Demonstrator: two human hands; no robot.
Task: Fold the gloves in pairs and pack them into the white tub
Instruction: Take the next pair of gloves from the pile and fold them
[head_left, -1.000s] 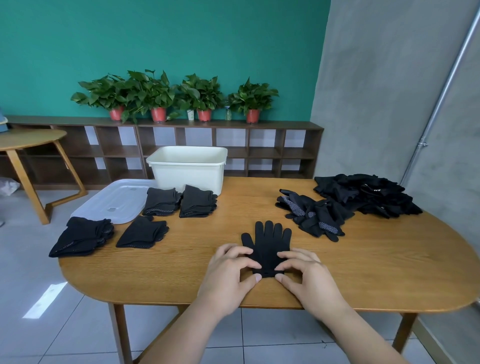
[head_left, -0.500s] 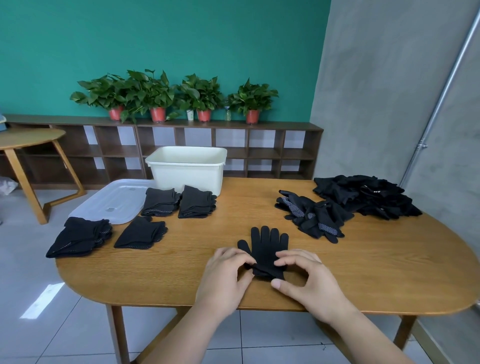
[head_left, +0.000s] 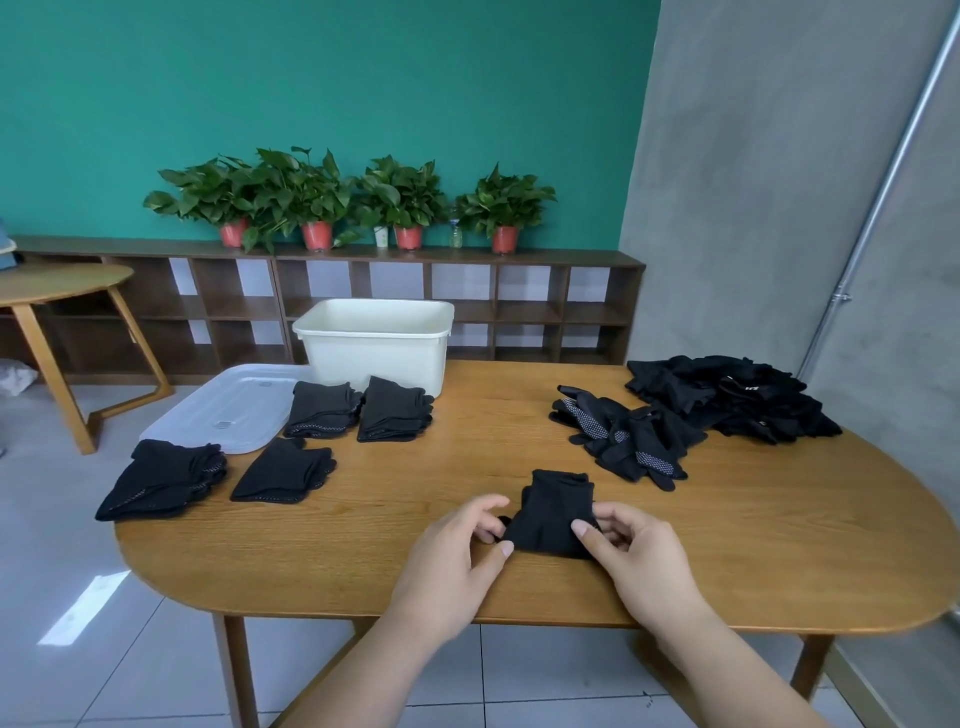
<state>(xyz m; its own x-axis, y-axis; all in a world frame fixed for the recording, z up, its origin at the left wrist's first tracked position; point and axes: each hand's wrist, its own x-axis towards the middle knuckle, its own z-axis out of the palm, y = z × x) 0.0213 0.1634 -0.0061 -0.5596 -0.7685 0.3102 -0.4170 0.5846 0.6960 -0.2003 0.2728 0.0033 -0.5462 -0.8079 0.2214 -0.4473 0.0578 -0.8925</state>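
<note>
Left hand (head_left: 457, 551), right hand (head_left: 631, 551) pinch folded gloves (head_left: 553, 514)

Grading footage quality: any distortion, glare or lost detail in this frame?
Head view: wide-angle distortion bows the metal pipe and tilts the grey wall; a bright light patch glares on the floor tiles; the black glove pair between left hand and right hand shows almost no texture.

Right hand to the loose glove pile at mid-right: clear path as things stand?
Probably yes. Only bare table lies between the right hand and the loose glove pile. But its fingers pinch the folded pair, so it must release that first.
</note>
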